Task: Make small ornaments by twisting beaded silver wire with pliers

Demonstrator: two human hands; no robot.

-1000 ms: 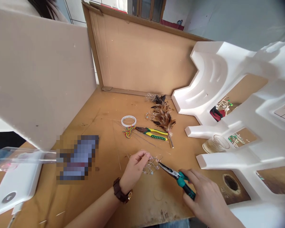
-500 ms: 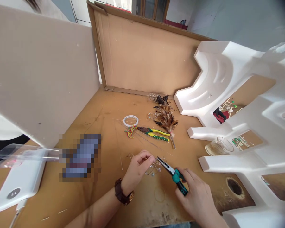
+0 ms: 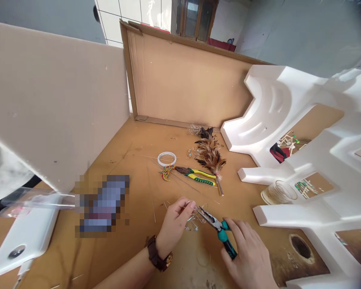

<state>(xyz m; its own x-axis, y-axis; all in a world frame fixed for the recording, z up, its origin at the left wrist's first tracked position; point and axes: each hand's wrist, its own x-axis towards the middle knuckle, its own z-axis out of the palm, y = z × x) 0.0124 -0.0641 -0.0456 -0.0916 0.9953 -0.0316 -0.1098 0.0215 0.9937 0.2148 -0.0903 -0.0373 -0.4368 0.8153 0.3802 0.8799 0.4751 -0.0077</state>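
My left hand [image 3: 175,222], with a dark watch [image 3: 159,253] on its wrist, pinches a thin beaded wire piece [image 3: 192,228] between thumb and fingertips. Clear beads and loops of fine wire hang below the fingers. Wrapped around teal and black handles, my right hand [image 3: 252,255] holds needle-nose pliers [image 3: 219,225]. Their jaws stand slightly apart, with the tips close to the left fingertips and the wire. Whether the jaws touch the wire I cannot tell.
Beyond my hands lie yellow-green pliers [image 3: 195,176], a white ring [image 3: 158,160], coloured threads [image 3: 167,172] and a feather duster [image 3: 210,154]. A glass [image 3: 278,192] stands by white foam [image 3: 270,108] on the right. Left are a white device [image 3: 33,237] and a blurred-out object [image 3: 105,204].
The pliers' handles and jaws have spread a little wider. My left hand still pinches the beaded wire. The whole view has shifted slightly, with the scene sitting lower.
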